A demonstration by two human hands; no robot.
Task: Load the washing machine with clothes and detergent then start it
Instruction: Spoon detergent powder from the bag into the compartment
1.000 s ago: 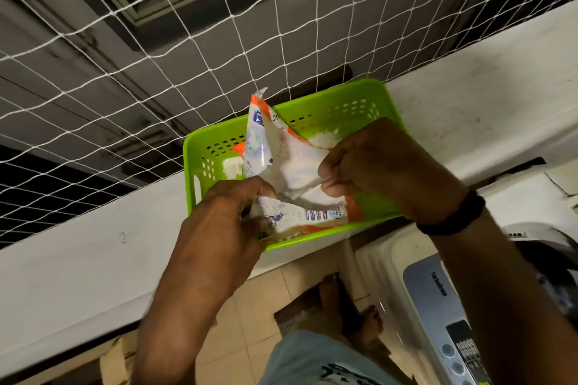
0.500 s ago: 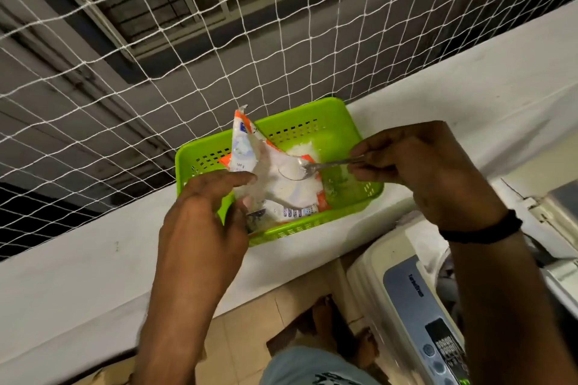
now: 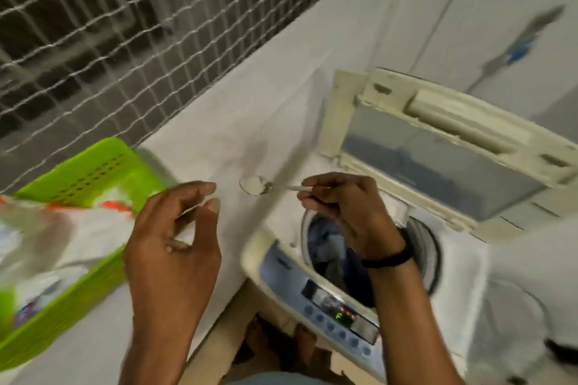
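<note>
My right hand (image 3: 347,209) pinches the handle of a metal spoon (image 3: 258,186) with white detergent powder in its bowl. It is held level over the white ledge, just left of the washing machine (image 3: 463,275). The machine's lid (image 3: 438,150) stands raised, and dark clothes (image 3: 331,247) lie in the drum under my right wrist. My left hand (image 3: 175,237) hovers with loosely curled fingers and holds nothing. To its left the white and orange detergent packet (image 3: 62,228) lies in a green plastic basket (image 3: 90,172). The frame is blurred by motion.
The machine's control panel (image 3: 337,312) has a lit display and a row of buttons. The white ledge (image 3: 237,122) runs under a rope net (image 3: 125,25) over a dark opening. White cupboard doors (image 3: 500,9) stand behind the machine. My bare feet (image 3: 281,347) are on the tiled floor below.
My right hand has carried the spoon of powder out of the packet and right, toward the open drum. My left hand has let go of the packet. The view swung right and down.
</note>
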